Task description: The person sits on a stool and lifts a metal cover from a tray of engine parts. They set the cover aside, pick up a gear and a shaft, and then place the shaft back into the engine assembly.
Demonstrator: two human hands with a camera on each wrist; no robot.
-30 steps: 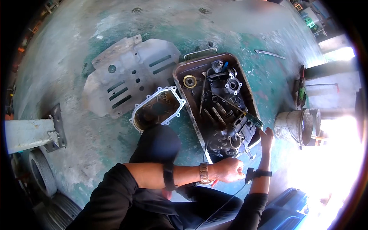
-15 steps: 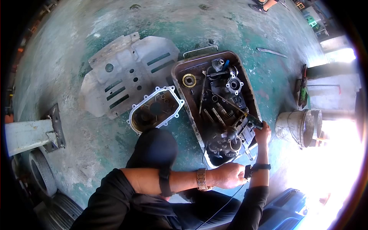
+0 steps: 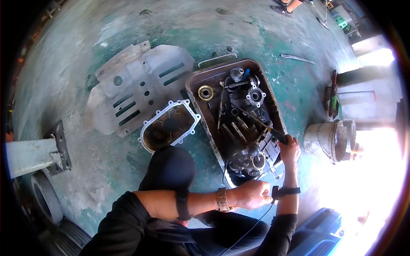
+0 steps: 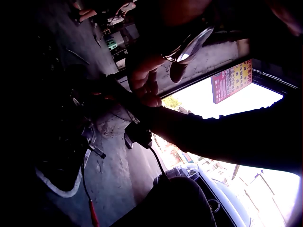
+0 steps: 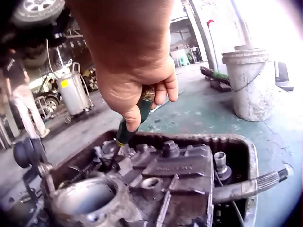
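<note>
My right hand (image 3: 290, 149) grips the dark green handle of a long screwdriver (image 3: 279, 135). Its shaft points down and away among the parts in a brown metal tub (image 3: 209, 132). Seen from the right wrist, the thumb lies along the handle (image 5: 144, 109), over a ribbed metal housing (image 5: 182, 177) with a round opening. My left hand (image 3: 252, 194), with a metal-band watch on its wrist, hangs near the right forearm, fingers loosely curled. The left wrist view is dark and shows curved fingers (image 4: 147, 82) with nothing between them and the thumb.
A brass-toothed gear (image 3: 205, 93) and several metal parts lie in the tub. Left of it are an open casing (image 3: 147, 145) and a slotted metal plate (image 3: 100, 102) on the floor. A dirty bucket (image 3: 318, 140) stands at right. A person's feet (image 3: 282, 8) show at the far edge.
My right hand has closed round the screwdriver handle and moved slightly left and up with it. The left hand stays about where it was. A person's feet have appeared at the top.
</note>
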